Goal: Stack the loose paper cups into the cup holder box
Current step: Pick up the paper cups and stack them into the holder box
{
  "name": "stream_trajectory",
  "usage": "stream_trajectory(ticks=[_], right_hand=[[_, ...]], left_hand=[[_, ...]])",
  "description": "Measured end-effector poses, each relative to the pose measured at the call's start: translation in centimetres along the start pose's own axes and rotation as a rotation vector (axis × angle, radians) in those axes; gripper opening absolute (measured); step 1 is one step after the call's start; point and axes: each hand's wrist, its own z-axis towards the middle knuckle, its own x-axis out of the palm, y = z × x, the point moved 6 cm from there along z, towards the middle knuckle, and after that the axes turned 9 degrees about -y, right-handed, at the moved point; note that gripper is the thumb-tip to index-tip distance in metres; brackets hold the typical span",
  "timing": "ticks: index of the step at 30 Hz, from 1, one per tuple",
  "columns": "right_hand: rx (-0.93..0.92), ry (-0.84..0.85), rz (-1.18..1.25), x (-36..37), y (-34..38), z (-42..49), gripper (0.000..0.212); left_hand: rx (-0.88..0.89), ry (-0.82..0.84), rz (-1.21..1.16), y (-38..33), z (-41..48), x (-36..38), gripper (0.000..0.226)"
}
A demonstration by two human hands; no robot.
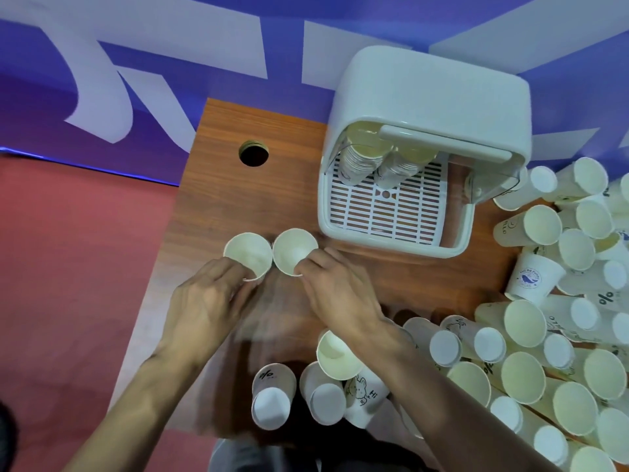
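Grip: left hand [207, 301] curls its fingers over the near rim of the left cup [247, 254]; right hand [337, 294] pinches the near rim of the right cup [294, 249].
Held cups: two, upright, mouths up, sides touching, standing on the table [391, 284].
Box [432, 97]: beyond and right of the right cup, near but apart, open side facing the hands.
Stacks [362, 161]: two, side by side at the back of the grate [384, 209].
Room: bare wood between cups and box; table's left edge just beside the left cup; hole [253, 155] beyond.
Heap [544, 335]: loose cups at right, too many to count.
Front cups [272, 400]: four, under the right forearm.
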Motion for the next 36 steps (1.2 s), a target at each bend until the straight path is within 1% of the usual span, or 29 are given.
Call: stream_trajectory(ticks=[3,7,9,11,13,15,17,19,21,22,24,27,29,33,35,36], right_hand=[[-0.041,0.024,-0.05,1.3,-0.5,-0.2,0.028],[-0.023,0.034,0.049,0.2,-1.1,-1.0,0.037],[-0.035,0.039,0.089,-1.8,-1.0,-2.2,0.029],[-0.079,0.075,0.103,-3.4,-0.9,-4.0,0.018],[-0.149,0.153,0.076,-3.7,-1.0,-6.3,0.016],[-0.204,0.25,0.059,-2.8,-1.3,-8.1,0.016],[-0.222,0.289,0.04,-2.0,-1.4,-8.8,0.013],[-0.229,0.267,0.02,-1.6,-1.2,-8.7,0.012],[-0.216,0.236,0.011,-1.5,-1.1,-8.2,0.014],[-0.202,0.222,0.006,-1.4,-1.1,-8.0,0.014],[-0.186,0.196,-0.031,-0.9,-1.2,-7.5,0.012],[-0.165,0.184,-0.056,-0.3,-1.3,-6.9,0.013],[-0.1,0.175,-0.038,-0.3,-1.6,-6.2,0.015],[0.064,0.158,0.04,-0.5,-2.6,-4.6,0.004],[0.122,0.154,0.07,-0.6,-3.2,-4.2,0.01],[0.137,0.137,0.065,-0.9,-3.4,-4.2,0.014]], left_hand=[[0.033,0.02,-0.004,0.5,-0.8,2.0,0.031],[0.016,0.027,0.05,0.6,-1.2,2.2,0.022],[0.024,0.003,0.087,0.0,-1.8,0.8,0.027],[0.022,-0.004,0.084,-0.8,-3.0,-1.1,0.025],[0.034,0.065,0.055,-1.5,-5.0,-2.0,0.018],[0.093,0.19,-0.008,-2.1,-7.5,-1.9,0.017],[0.155,0.321,-0.032,-2.7,-10.0,-1.1,0.025],[0.216,0.425,0.004,-3.4,-12.0,0.0,0.049],[0.31,0.453,0.072,-4.4,-13.3,1.1,0.072],[0.349,0.447,0.098,-4.9,-13.7,1.6,0.075],[0.366,0.409,0.115,-5.3,-13.7,2.3,0.068],[0.251,0.361,0.096,-4.6,-13.1,2.8,0.061],[0.146,0.297,0.057,-3.8,-12.1,2.5,0.06],[-0.052,0.131,0.076,-2.8,-9.2,1.7,0.064],[-0.113,0.128,0.098,-2.5,-8.4,2.1,0.065],[-0.131,0.151,0.112,-2.4,-8.2,2.4,0.069]])
